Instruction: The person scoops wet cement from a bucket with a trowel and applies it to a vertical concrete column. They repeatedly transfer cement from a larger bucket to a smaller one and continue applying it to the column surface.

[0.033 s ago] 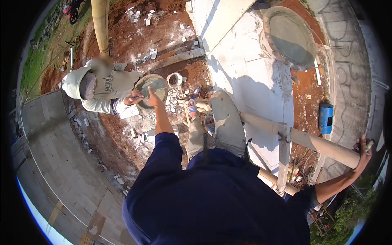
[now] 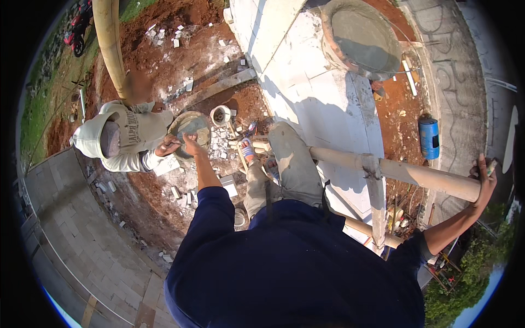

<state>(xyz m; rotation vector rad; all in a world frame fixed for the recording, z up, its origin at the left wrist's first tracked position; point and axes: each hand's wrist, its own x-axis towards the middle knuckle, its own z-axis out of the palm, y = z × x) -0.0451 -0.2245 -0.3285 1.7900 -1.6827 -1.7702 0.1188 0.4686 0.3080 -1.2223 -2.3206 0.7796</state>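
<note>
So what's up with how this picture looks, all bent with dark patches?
Head view: fisheye distortion, with the grey block wall bowing toward the black rim; head view: hard sunlight, casting a dark shadow across the white surface; head view: a blurred brown patch beside the upright pole.

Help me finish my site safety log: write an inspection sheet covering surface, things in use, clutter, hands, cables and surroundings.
Surface: reddish soil, littered in places.
Things in use: small round tub by the left hand; large round tub of grey cement-like mix; round scaffold pole.
Clutter: broken white block pieces and a white bucket.
Hands: left hand overlaps the small tub, contact unclear; right hand against the scaffold pole's end.
Cables: nothing seen for certain.
Surroundings: co-worker in a light hooded top beside the small tub; blue drum; red motorcycle far off.
</note>
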